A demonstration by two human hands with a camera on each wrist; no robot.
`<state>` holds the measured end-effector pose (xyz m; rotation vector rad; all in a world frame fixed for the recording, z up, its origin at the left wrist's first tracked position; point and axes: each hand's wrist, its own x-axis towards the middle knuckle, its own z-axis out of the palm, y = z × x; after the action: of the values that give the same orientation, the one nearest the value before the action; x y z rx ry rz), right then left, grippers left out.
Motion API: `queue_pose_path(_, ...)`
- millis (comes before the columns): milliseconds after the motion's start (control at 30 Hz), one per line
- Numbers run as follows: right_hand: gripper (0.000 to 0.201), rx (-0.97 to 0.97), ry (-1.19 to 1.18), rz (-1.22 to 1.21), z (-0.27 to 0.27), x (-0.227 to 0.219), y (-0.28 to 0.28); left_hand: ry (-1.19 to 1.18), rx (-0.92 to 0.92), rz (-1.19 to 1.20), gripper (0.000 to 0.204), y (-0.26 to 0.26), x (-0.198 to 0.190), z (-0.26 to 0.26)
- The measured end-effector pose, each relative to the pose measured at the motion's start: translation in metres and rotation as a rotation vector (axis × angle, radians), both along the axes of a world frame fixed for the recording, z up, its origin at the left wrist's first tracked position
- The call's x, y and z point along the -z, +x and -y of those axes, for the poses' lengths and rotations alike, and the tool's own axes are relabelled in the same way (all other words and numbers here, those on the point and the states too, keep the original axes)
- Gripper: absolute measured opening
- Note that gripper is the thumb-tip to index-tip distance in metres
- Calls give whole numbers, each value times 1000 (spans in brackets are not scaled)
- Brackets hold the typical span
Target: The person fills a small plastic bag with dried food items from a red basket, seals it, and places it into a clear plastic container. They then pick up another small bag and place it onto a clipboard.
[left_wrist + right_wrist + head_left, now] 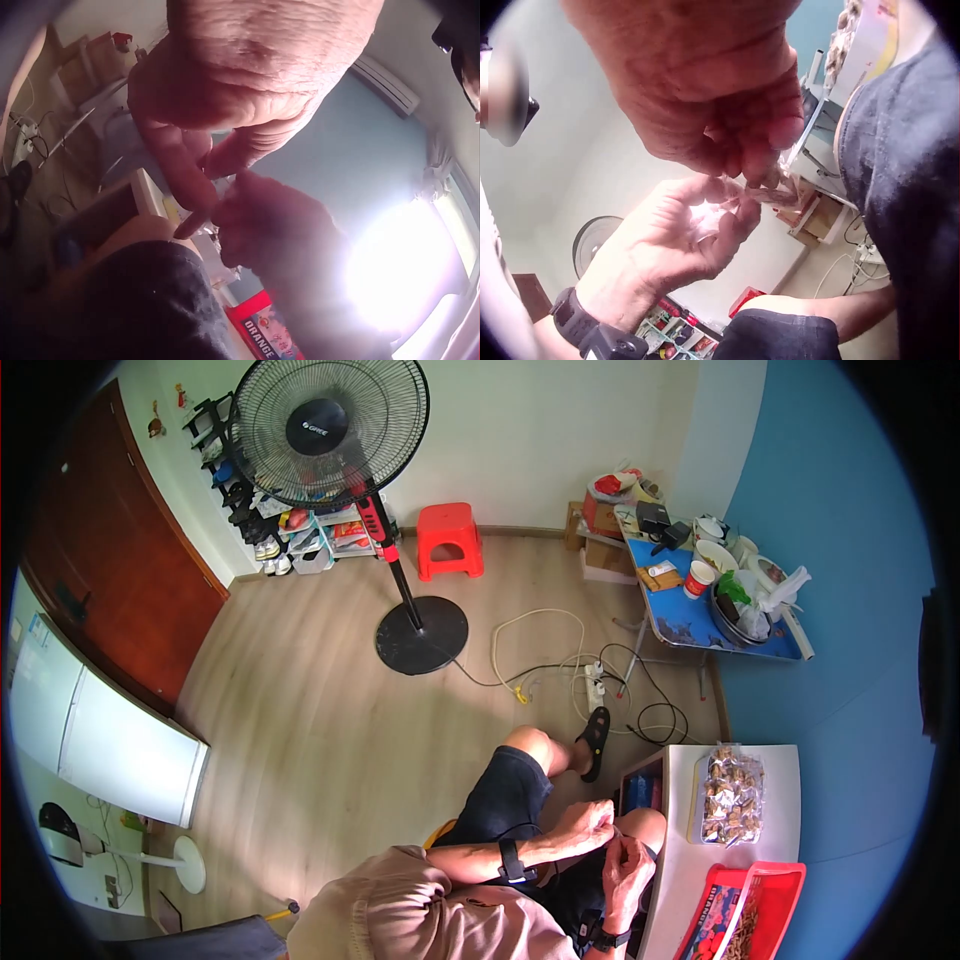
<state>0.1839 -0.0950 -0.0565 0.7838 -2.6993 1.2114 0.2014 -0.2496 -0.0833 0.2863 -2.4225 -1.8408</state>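
Over the person's lap, the two hands meet at the fingertips. The left hand point(582, 828) pinches a small clear plastic packet point(784, 195) with something brownish inside, seen best in the right wrist view. From the other side, the right hand point(628, 872) also pinches the plastic, its thumb and fingers curled close together. A shiny, crumpled piece of plastic point(707, 222) shows within the left palm. Fingers hide much of the packet. Beside the right hand, a white cabinet point(676, 880) bears a box of wrapped brown pieces point(730, 797) and a red tray point(785, 890) of loose brown pieces.
A standing fan point(422, 635) and a red stool point(450, 540) stand on the floor ahead. Cables and a power strip point(594, 685) lie near the person's foot. A blue folding table point(675, 622) holds cups, bowls and bags by the wall.
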Motion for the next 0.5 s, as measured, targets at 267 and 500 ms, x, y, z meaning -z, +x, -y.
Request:
queue_pose_path(267, 47, 131, -643, 542, -16, 13, -11, 531, 249, 3, 20, -6, -36, 0)
queue_pose_path(500, 24, 152, -969, 703, -49, 14, -14, 779, 419, -7, 12, -28, -42, -36)
